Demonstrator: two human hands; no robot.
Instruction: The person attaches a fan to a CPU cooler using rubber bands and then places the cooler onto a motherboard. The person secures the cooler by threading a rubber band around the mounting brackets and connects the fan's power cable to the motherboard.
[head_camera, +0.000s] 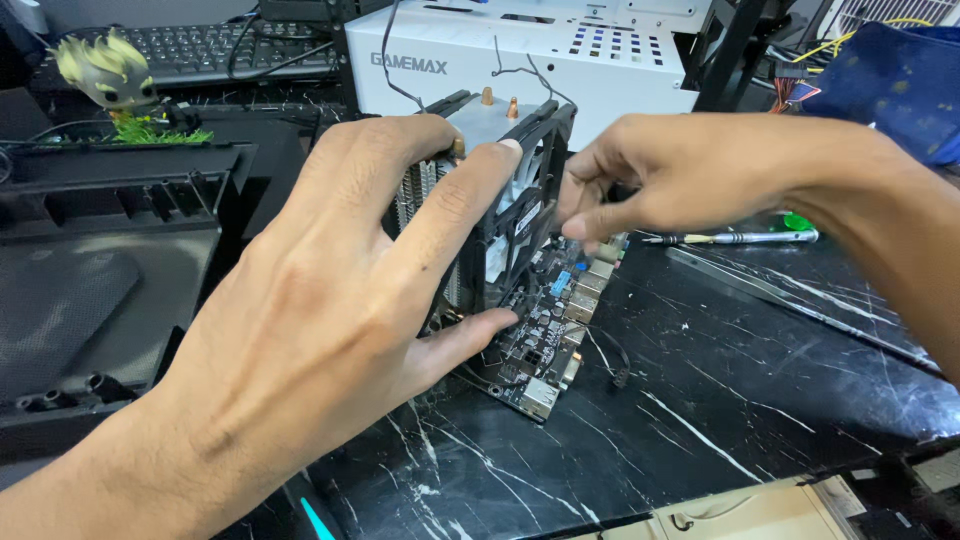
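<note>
My left hand (330, 300) grips a tower cooler (500, 200) made of metal fins with a black fan frame on its side; the fingers lie over its top and the thumb presses near its base. The cooler stands on a dark motherboard (545, 340) that rests on a black marble-patterned table (720, 400). My right hand (650, 180) reaches in from the right, with its fingertips pinched at the fan frame's upper right edge. What the fingertips hold is hidden.
A white computer case (600, 50) stands behind the cooler. A black case panel (110, 250) lies at the left, with a keyboard (200, 45) and a small figurine (110, 75) behind it. A screwdriver (730, 238) lies at the right. Blue cloth (890, 80) is at the far right.
</note>
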